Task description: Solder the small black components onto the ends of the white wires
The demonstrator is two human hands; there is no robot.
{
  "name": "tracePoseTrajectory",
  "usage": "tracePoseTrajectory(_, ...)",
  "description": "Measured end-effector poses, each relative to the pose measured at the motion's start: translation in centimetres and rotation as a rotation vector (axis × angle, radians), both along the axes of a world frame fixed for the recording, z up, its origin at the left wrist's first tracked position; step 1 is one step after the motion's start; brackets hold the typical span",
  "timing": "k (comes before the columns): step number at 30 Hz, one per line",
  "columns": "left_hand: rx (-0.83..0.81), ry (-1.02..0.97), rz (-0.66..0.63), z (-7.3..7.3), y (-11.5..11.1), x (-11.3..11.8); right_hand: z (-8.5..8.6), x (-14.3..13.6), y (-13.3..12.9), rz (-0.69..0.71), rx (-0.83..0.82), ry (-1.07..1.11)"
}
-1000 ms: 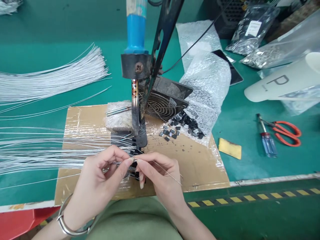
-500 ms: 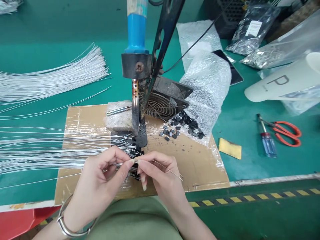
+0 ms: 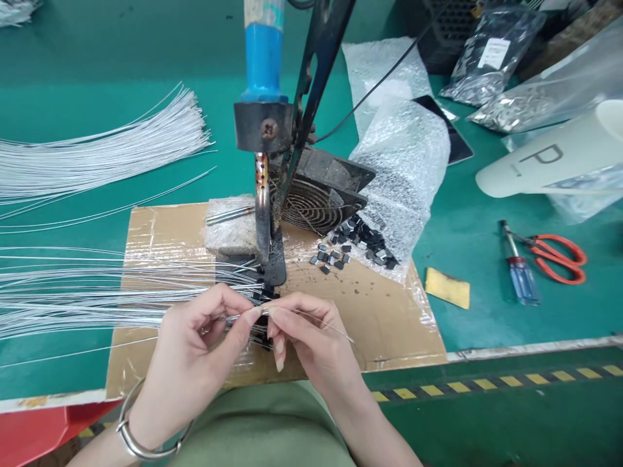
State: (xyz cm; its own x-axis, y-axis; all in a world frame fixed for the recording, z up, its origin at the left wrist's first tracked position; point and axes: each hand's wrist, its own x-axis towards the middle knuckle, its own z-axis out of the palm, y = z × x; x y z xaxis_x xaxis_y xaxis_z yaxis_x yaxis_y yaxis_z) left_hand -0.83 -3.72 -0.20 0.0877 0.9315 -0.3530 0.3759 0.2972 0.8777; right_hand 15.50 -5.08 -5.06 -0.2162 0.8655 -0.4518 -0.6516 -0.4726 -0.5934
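My left hand (image 3: 209, 337) pinches a thin wire between thumb and forefinger, low in the middle of the view. Tip to tip with it, my right hand (image 3: 309, 331) is closed on the same wire, and thin solder-like wire (image 3: 331, 325) trails past its fingers to the right. What sits right between the fingertips is too small to make out. Behind my hands, many white wires (image 3: 185, 275) run in from the left and end at small black pieces (image 3: 265, 292). A soldering iron (image 3: 263, 201) with a blue handle hangs on a stand, its tip pointing down just above them.
Cardboard (image 3: 389, 324) covers the green bench. A dusty fan (image 3: 316, 201) stands behind the iron; black chips (image 3: 370, 243) lie by bubble wrap (image 3: 409, 168). To the right are a yellow sponge (image 3: 448, 288), screwdriver (image 3: 522, 275), red-handled scissors (image 3: 559, 259) and white cup (image 3: 545, 159). A wire bundle (image 3: 121, 152) lies left.
My hands keep their pinch in nearly the same spot. The view has shifted very slightly; otherwise nothing visibly differs.
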Motion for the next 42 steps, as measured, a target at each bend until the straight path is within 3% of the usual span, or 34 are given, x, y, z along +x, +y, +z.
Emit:
tracePoseTrajectory(7,0.159,0.002,0.0,-1.3,-0.6,0.0,-0.2,-0.8,0.0,-0.068,-0.015,0.062)
tracePoseTrajectory(14,0.257,0.012,0.034,-1.5,-0.2,0.7,-0.3,-1.5,0.0,-0.131,-0.026,0.101)
tracePoseTrajectory(28,0.259,-0.059,0.1,-1.1,0.3,0.9,-0.4,-1.1,-0.3,-0.129,0.053,-0.034)
tracePoseTrajectory(42,0.304,0.053,0.08,-1.8,-0.4,0.4,-0.5,-1.0,-0.4,-0.121,0.062,-0.065)
